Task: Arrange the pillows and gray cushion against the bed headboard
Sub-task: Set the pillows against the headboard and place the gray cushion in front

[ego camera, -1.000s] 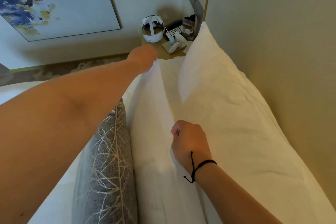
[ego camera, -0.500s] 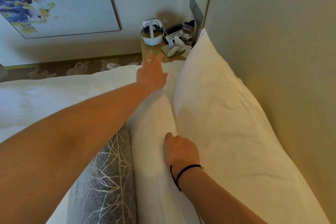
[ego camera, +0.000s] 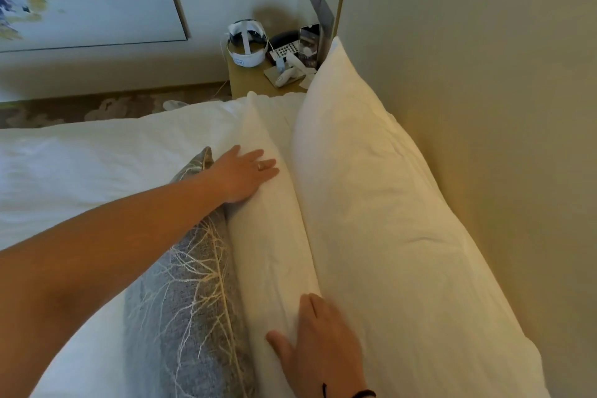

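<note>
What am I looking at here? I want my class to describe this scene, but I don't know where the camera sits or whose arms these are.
The camera is worn on a person's head and looks down, so both arms are that person's own; there is no machine. They lean over a bed. The left hand lies flat and open on the front pillow; the right hand rests open on that pillow nearer the camera. Nothing is gripped. A back pillow leans on the headboard. A gray cushion stands in front of both. A nightstand beyond holds a white headset and small items.
</note>
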